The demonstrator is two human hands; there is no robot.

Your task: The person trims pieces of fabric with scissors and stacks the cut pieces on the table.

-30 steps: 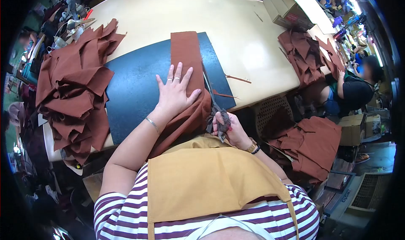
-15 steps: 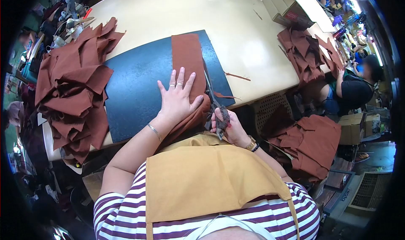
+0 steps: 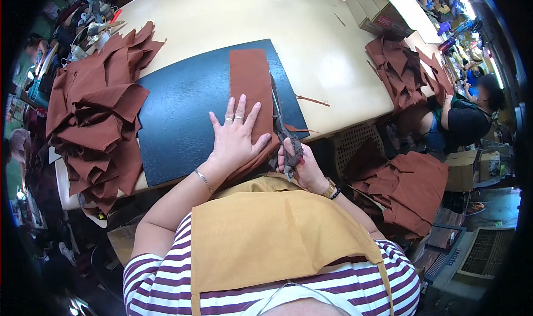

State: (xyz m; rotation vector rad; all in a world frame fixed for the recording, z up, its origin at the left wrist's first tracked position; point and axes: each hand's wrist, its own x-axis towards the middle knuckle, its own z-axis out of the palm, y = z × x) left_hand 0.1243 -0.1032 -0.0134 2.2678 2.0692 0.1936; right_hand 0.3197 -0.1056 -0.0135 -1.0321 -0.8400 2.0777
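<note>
A strip of rust-brown fabric (image 3: pixel 250 74) lies on the dark blue mat (image 3: pixel 183 105), its near end bunched over the table edge. My left hand (image 3: pixel 236 130) presses flat on this strip with the fingers spread. Wrapped round the cloth-bound handles of a pair of scissors (image 3: pixel 288 144) is my right hand (image 3: pixel 305 169). The scissor blades point away from me along the strip's right edge. A thin fabric offcut (image 3: pixel 297 129) lies beside the blades.
A big heap of brown fabric (image 3: pixel 97 105) covers the table's left side. More pieces (image 3: pixel 397 71) lie at the right by a cardboard box (image 3: pixel 377 10), and a stack (image 3: pixel 405 188) rests below. A thread-like scrap (image 3: pixel 312 100) is on the table (image 3: pixel 327 55). A person (image 3: pixel 469 113) sits at right.
The fabric strip has shifted slightly toward me and to the right, my left hand moving right with it. The scissors and right hand have moved only a little.
</note>
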